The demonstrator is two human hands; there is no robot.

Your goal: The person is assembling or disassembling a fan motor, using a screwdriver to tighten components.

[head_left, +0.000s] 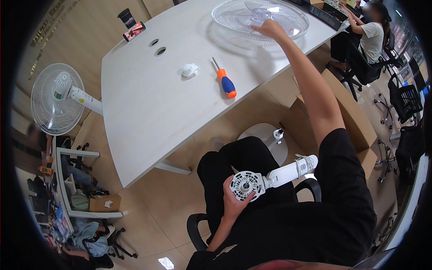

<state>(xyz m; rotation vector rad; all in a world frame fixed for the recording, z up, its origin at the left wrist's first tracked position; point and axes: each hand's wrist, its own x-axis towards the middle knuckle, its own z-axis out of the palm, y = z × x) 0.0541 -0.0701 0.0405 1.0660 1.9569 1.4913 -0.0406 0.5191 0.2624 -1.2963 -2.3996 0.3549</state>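
Observation:
On my lap lies a white fan motor head [247, 185] with its round, slotted face and centre shaft turned up. My left hand [235, 202] is closed around its edge. A white neck [285, 174] with a coiled cord runs from it to the right. My right arm stretches over the table to my right hand [271, 29], fingers curled at the near side of a clear fan blade [260, 14]. The blade lies in a round wire grille [225, 22]. What those fingers hold, if anything, is hidden.
On the white table [148, 112] lie an orange-and-blue screwdriver [226, 83], crumpled white plastic [190, 70], a phone [134, 31] and a black cup [127, 18]. A round white base [263, 135] and an open cardboard box [342, 112] stand below. A person [371, 36] sits at right; an assembled fan [58, 96] stands left.

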